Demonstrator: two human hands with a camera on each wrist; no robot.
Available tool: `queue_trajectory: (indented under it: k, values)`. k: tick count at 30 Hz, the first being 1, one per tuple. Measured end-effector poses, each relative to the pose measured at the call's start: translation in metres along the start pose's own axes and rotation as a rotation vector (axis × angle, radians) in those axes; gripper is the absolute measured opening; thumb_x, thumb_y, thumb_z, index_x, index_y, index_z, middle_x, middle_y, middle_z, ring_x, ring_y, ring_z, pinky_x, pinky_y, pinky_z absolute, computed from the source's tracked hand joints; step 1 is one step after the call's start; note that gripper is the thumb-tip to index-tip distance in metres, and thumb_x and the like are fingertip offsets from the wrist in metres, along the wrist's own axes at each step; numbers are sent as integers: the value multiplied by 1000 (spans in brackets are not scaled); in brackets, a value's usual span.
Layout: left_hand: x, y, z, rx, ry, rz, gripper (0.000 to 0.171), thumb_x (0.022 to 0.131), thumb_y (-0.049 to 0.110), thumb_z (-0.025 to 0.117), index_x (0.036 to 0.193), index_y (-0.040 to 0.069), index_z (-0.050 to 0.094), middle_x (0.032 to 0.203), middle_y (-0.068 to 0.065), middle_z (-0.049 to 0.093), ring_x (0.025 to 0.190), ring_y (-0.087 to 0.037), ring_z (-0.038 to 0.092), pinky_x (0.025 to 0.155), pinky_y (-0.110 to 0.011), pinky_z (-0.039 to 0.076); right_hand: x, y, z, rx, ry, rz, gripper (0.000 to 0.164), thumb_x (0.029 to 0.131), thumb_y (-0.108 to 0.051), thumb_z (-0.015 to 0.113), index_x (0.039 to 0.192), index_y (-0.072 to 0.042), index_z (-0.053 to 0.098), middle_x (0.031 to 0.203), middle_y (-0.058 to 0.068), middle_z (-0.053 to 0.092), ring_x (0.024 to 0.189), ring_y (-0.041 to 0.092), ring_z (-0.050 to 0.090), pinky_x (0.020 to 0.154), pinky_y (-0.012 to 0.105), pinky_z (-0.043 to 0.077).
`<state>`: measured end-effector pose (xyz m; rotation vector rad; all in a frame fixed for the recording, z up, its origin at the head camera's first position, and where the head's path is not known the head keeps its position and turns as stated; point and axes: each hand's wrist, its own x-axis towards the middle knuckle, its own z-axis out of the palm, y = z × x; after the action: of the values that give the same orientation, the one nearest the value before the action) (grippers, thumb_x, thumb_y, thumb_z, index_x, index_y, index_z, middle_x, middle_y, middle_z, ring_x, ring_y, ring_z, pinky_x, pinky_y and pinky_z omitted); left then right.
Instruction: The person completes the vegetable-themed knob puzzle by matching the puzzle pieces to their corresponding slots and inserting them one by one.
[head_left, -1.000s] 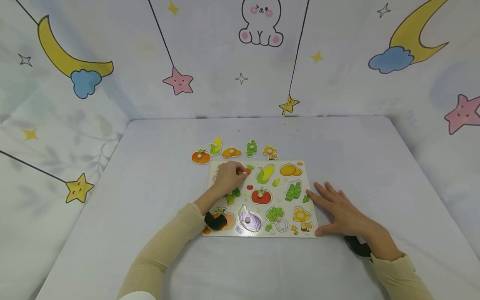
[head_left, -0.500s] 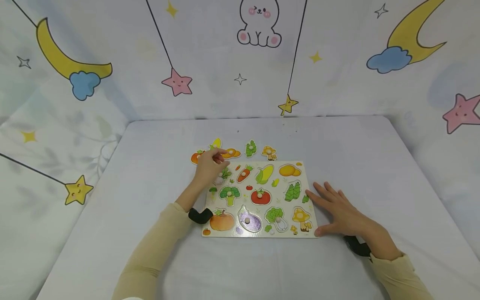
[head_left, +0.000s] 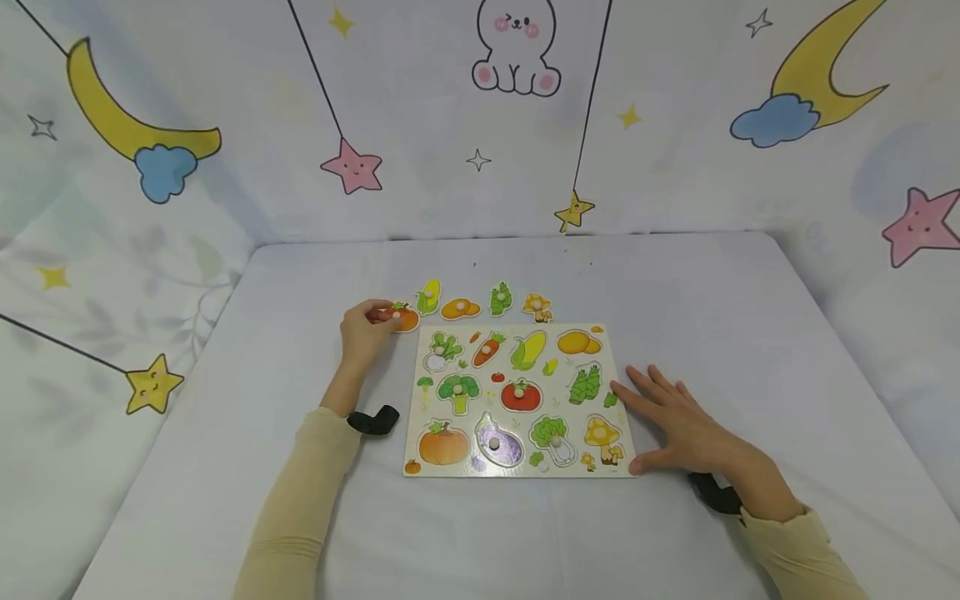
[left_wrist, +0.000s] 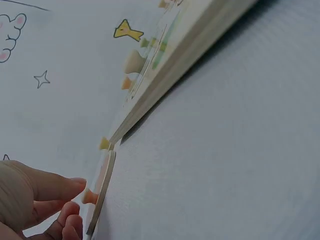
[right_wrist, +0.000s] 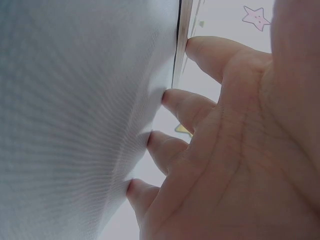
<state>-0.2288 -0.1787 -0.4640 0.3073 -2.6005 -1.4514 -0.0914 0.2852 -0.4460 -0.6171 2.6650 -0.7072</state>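
Note:
In the head view my left hand is at the pumpkin piece, its thumb and fingertips right at the small wooden knob. From the left wrist view, the fingertips stand beside that knob, apart from each other, and the piece lies flat on the table. A wooden vegetable puzzle board lies to the right; its printed pumpkin recess is at the front left. My right hand rests spread at the board's right side, with thumb and a fingertip at its edge.
Behind the board lie corn, potato, asparagus and mushroom pieces. Knobbed pieces sit in the board, including a carrot, tomato and eggplant. A printed cloth wall stands behind the white table.
My left hand has moved from the carrot on the board, back and left past the potato piece, to the pumpkin piece. My right hand stays at the board's edge.

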Motion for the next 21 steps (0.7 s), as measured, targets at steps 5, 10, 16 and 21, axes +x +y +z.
queue_trajectory:
  k: [5, 10, 16, 21]
  values:
    - [4, -5, 3, 59, -20, 23, 27, 86, 12, 73, 109, -2, 70, 93, -16, 67, 80, -18, 57, 65, -15, 42, -1, 0, -1, -1, 23, -23, 110, 63, -60, 80, 154, -22, 31, 162, 21, 14, 148, 48, 0, 110, 72, 4]
    - [7, -6, 7, 109, -10, 35, 22, 89, 13, 70, 104, -3, 71, 88, -15, 66, 77, -20, 55, 66, -19, 41, -1, -1, -3, -3, 30, -27, 109, 64, -59, 80, 154, -21, 32, 162, 22, 14, 148, 48, 1, 110, 72, 4]
    - [6, -6, 10, 142, 16, 44, 20, 91, 15, 67, 100, -2, 72, 85, -13, 64, 75, -21, 52, 66, -24, 39, 0, -2, -3, -6, 10, -3, 110, 63, -60, 80, 154, -20, 32, 162, 21, 14, 148, 46, 0, 111, 71, 3]
    - [3, -7, 8, 149, 29, 77, 19, 91, 14, 67, 99, -3, 72, 84, -15, 65, 74, -22, 52, 66, -25, 38, 0, -2, -2, 6, 12, -16, 110, 64, -61, 79, 154, -20, 32, 162, 21, 14, 148, 48, 0, 110, 72, 3]
